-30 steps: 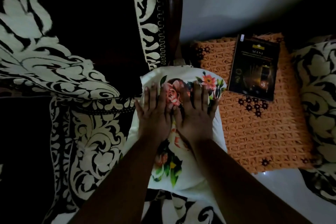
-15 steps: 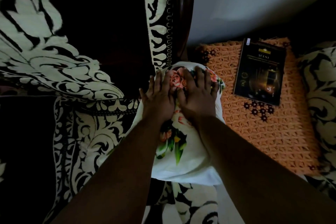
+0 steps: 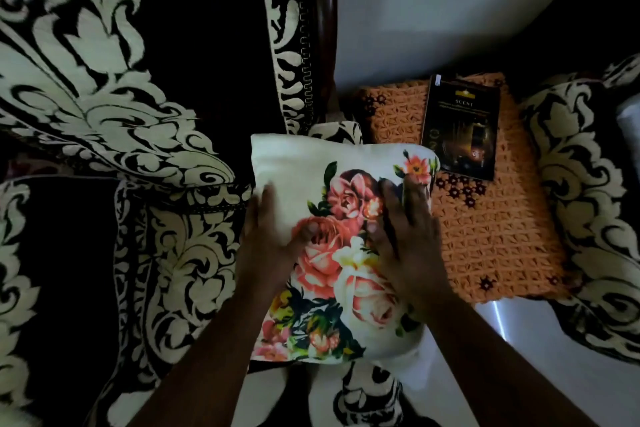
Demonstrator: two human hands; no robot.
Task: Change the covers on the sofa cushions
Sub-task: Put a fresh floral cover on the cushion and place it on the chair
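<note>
Pretty dim lighting here. White cushion with the pink-and-orange rose print (image 3: 346, 246) lying flat on the black-and-cream damask sofa seat (image 3: 166, 253), right at the seat's edge, top corner just beside the orange crocheted mat (image 3: 502, 236). Left hand (image 3: 270, 239) flat on the cushion's plain white side, fingers (image 3: 268, 198) straight, a bit blurred, thumb stretched toward the roses. Right hand (image 3: 408, 236) pressed flat on the floral side, fingers (image 3: 412, 198) spread and straight up near the small orange flower. No gripping or pinching from either hand, just palms down on the fabric, well apart from each other. Glossy black packet reading "SCENT" (image 3: 460, 128) lying on that orange mat, close to the cushion's top right corner. More of the same damask fabric (image 3: 588, 204) on the far right.
</note>
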